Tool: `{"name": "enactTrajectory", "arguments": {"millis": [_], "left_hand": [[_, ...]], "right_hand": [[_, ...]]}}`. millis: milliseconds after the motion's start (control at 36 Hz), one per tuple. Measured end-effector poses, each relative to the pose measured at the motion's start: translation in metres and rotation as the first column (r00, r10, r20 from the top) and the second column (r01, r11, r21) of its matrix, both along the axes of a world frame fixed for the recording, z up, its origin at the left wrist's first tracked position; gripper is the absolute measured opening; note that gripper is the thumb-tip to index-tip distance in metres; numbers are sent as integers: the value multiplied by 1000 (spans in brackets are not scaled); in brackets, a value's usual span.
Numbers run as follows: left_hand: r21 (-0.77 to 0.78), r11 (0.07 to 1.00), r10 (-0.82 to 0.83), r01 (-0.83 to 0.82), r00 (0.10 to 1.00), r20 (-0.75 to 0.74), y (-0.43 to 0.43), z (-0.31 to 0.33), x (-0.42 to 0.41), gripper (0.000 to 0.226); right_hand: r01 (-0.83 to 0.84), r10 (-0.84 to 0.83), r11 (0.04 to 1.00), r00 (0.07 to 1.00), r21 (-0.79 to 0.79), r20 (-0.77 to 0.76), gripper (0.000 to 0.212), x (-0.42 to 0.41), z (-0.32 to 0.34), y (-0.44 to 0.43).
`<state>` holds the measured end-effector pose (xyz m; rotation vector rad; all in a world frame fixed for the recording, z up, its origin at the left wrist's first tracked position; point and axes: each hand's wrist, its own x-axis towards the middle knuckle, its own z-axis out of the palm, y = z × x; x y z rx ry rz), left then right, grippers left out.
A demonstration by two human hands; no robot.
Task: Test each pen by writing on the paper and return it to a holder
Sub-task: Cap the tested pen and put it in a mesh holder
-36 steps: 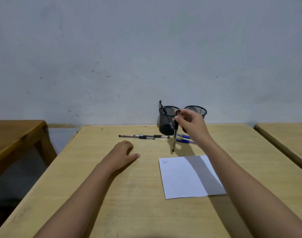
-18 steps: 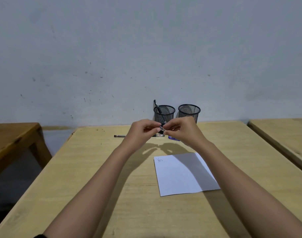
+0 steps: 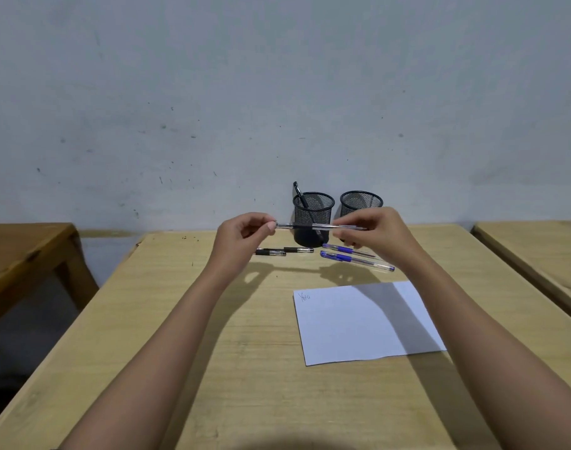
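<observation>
Two hands on one pen: your left hand [image 3: 245, 233] pinches one end between thumb and fingertips, your right hand [image 3: 371, 233] pinches the other. The clear black-grip pen [image 3: 310, 226] lies level between them, lifted off the table [image 3: 245, 368] and crossing in front of the left mesh holder [image 3: 320, 206]. That holder has one black pen [image 3: 298, 193] leaning in it; the right mesh holder [image 3: 361, 203] stands just beside it. Down on the wood, two black pens [image 3: 271, 253] lie below your left hand, and two blue pens [image 3: 355, 260] lie slanted below your right. The paper [image 3: 365, 323] sits nearer you, to the right, with a small scribble [image 3: 304, 296] in its far left corner.
</observation>
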<state>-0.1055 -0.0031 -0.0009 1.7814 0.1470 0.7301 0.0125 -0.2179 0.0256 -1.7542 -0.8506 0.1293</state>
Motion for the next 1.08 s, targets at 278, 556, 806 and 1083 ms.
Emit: {"name": "enactTrajectory", "arguments": {"millis": [278, 556, 806, 1083], "left_hand": [[-19, 994, -104, 104, 994, -16, -25, 1, 9, 8], [11, 994, -105, 105, 994, -19, -26, 4, 12, 10], [30, 996, -82, 83, 996, -25, -21, 2, 12, 15], [4, 996, -91, 92, 995, -51, -22, -1, 9, 18]], "right_hand": [[157, 145, 844, 854, 513, -500, 8, -14, -10, 23], [40, 185, 882, 887, 470, -423, 8, -19, -15, 37], [72, 201, 872, 849, 484, -489, 11, -21, -14, 40], [86, 205, 870, 833, 486, -515, 12, -23, -18, 42]]}}
